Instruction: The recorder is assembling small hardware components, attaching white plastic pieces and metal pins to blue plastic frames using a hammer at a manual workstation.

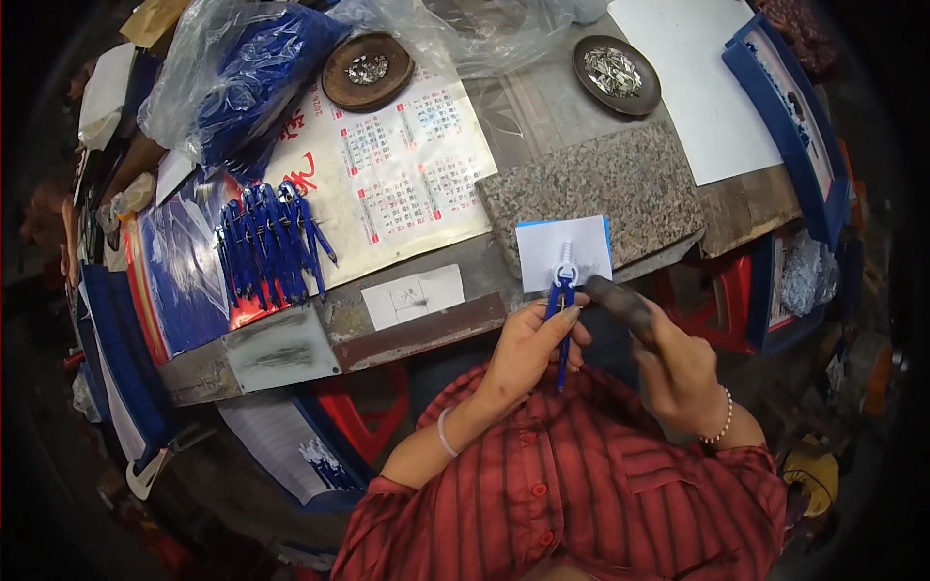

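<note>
I wear 2 fisheye cameras side by side on my head; the left 1 looks down from close above, past my shirt (601, 494), onto my left hand (529, 349), right hand (681, 376) and workbench (481, 276).

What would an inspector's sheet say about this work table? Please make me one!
Surface: worn grey tabletop; speckled stone slab lying on it.
Job's things: slim blue two-legged compass; pile of similar blue compasses.
Clutter: clear plastic bag with blue contents; two round brown dishes holding small silvery pieces.
Hands: left hand holds the compass; right hand grips a dark, blurred tool.
Cables: nothing seen.
Surroundings: red plastic furniture beyond the tabletop's edge.
</note>
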Demonstrator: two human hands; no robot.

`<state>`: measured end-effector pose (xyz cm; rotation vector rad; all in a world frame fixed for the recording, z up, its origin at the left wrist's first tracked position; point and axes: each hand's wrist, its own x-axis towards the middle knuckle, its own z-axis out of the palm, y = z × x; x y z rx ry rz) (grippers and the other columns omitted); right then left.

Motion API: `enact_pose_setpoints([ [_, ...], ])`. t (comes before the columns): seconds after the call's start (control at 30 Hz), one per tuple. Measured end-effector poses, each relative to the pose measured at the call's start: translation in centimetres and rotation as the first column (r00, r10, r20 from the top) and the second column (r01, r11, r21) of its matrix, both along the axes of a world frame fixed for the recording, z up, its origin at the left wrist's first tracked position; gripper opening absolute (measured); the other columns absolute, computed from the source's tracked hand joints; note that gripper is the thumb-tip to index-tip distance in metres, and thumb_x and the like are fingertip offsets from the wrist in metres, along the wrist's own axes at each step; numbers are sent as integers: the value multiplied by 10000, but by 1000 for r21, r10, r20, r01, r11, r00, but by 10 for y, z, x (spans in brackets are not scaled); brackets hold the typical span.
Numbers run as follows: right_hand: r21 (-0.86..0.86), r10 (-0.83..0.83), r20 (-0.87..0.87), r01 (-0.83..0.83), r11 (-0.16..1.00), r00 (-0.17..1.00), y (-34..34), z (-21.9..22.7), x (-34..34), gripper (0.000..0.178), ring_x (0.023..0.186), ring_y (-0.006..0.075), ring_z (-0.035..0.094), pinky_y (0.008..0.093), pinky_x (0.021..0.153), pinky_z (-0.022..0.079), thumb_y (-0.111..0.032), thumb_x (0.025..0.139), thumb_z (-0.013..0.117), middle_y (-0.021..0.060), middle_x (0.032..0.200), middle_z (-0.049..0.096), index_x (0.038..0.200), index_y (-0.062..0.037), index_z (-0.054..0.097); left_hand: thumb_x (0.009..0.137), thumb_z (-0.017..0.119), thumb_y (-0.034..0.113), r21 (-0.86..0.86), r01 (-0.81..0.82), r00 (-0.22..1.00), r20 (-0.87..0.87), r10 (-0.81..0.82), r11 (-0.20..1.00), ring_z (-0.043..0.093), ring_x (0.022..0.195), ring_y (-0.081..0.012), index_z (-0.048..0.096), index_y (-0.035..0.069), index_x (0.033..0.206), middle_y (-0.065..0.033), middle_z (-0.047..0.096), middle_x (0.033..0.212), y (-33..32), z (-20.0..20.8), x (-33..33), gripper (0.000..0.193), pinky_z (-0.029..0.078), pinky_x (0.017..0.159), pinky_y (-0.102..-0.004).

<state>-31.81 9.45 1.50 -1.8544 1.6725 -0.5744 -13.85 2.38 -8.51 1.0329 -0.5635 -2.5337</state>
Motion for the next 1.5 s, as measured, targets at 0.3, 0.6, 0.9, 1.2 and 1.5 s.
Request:
enact_pose_setpoints([
  [0.3,129,-36,42,30,991,998,-12,-14,4,521,861,370,622,402,671,517,-22,844,549,224,1032,600,1331,-5,364,956,491,165,6,-12,1000,-21,12,1000,595,588,-129,553,-2,983,-85,621,766,5,0,1,180,508,539,-247],
  [0.6,157,-56,8,54,986,998,-10,-22,6,509,850,383,624,405,663,521,-31,846,553,236,1028,603,1325,-2,384,956,500,186,-16,-26,999,-27,25,1000,591,586,-126,567,0,940,-85,627,784,0,-1,-1,198,491,531,-238],
  [0.9,7,-127,138,127,992,982,-9,-9,3,483,837,359,646,355,640,521,-41,857,556,249,980,611,1308,31,400,953,514,217,-20,27,997,-67,-28,999,577,596,-96,521,-1,1177,-53,607,788,-2,0,1,313,492,554,-224],
  [1.2,-28,-165,54,167,986,985,-22,-23,-2,455,971,388,600,391,781,512,-35,851,572,226,1112,593,1285,-4,440,960,488,185,-3,17,998,-52,-17,1000,586,603,-118,552,-23,1079,-79,615,790,-3,1,1,247,495,546,-235],
  [1.5,-219,-379,-436,312,924,816,-39,-32,-20,400,907,361,570,387,721,475,8,814,561,186,1009,568,1211,2,510,959,478,153,-25,26,992,-119,-28,999,614,694,-128,505,-41,1188,-88,610,854,-12,43,20,302,530,651,-259],
])
